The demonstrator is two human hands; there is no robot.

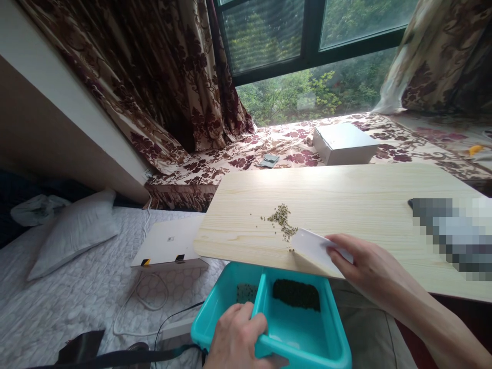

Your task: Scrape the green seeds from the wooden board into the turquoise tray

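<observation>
My right hand (349,253) is closed around a thin white plastic scraper (313,248), its far edge touching the tabletop. Just beyond that edge lies a loose scatter of small greenish beans (282,218). Below the table's near edge is a turquoise two-compartment bin (342,335). My left hand (240,335) grips the bin at its middle divider, thumb and fingers wrapped over it. In the right compartment a dark green heap (295,294) lies against the far wall. The left compartment has a sparse layer of small bits (246,293), partly hidden behind my left hand.
A pale wooden table (346,189) extends to the right, with a blurred-out dark object (453,230) on it. Behind stand a white box (346,138) and a small green pouch (269,161) on the flowered window ledge. Another white box (169,238) and a cable (134,302) lie on the bed.
</observation>
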